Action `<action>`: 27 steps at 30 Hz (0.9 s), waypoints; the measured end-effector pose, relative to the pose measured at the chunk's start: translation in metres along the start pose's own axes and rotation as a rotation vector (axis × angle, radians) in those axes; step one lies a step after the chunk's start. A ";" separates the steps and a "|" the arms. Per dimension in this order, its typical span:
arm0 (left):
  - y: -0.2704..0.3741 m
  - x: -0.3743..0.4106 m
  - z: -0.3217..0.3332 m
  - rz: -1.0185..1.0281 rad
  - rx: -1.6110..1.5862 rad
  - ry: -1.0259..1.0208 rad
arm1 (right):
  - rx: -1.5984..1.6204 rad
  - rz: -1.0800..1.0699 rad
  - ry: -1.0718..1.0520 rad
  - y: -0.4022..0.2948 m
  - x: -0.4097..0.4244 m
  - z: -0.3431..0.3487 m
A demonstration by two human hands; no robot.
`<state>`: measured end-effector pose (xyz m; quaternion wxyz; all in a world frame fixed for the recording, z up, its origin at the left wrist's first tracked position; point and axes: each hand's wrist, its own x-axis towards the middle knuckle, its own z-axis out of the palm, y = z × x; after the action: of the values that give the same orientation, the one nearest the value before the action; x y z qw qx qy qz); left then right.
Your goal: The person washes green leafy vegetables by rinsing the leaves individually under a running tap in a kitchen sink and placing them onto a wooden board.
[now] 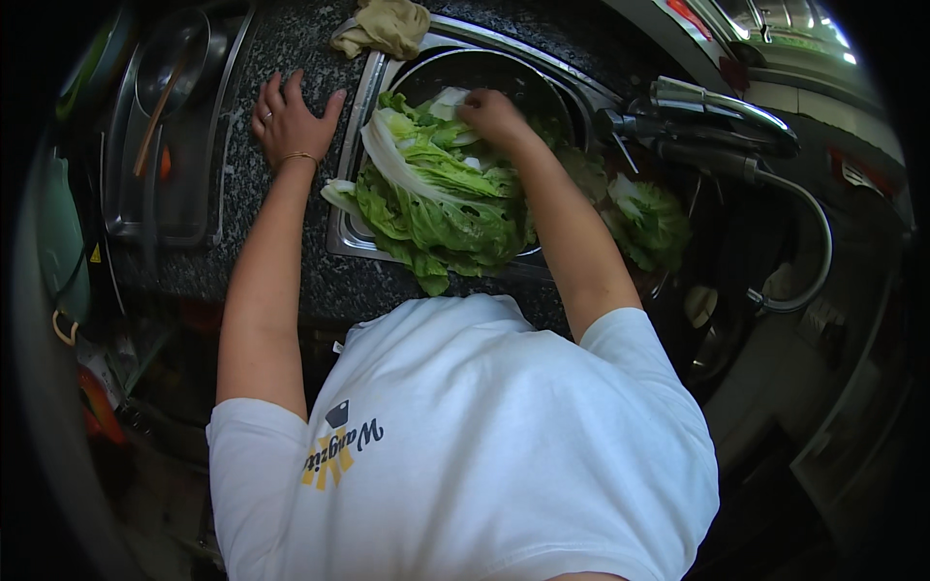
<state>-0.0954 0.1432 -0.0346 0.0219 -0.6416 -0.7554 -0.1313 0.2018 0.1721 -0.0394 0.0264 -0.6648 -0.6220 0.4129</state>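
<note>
My left hand (298,129) rests with fingers spread on the dark speckled countertop (290,43), left of the sink; it holds nothing. In the sink (354,243) stands a round metal basin (508,62), heaped with green leafy cabbage leaves (443,210). Several leaves hang over the near rim. My right hand (498,122) reaches into the heap, its curled fingers closed on the pale stalk of a cabbage leaf (445,103). The fingertips are partly hidden. Beyond my right forearm lies another cabbage piece (650,218).
A chrome faucet (697,120) with a curved hose arches right of the basin. A crumpled tan cloth (389,27) lies at the sink's far left corner. On the left, a metal tray (192,210) holds a metal bowl (174,54) and chopsticks (151,134).
</note>
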 end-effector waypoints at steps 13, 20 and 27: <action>-0.001 0.001 0.000 -0.004 0.026 0.020 | -0.400 -0.531 0.191 -0.090 -0.126 0.015; -0.011 -0.003 0.003 0.002 0.027 0.017 | -0.413 -0.641 0.283 -0.100 -0.124 -0.094; -0.002 0.001 0.000 0.001 0.022 -0.010 | -0.547 -0.887 0.435 -0.021 -0.042 -0.067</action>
<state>-0.0976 0.1437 -0.0346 0.0253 -0.6424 -0.7566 -0.1196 0.2292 0.1733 0.0379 0.1520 -0.3924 -0.9063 0.0395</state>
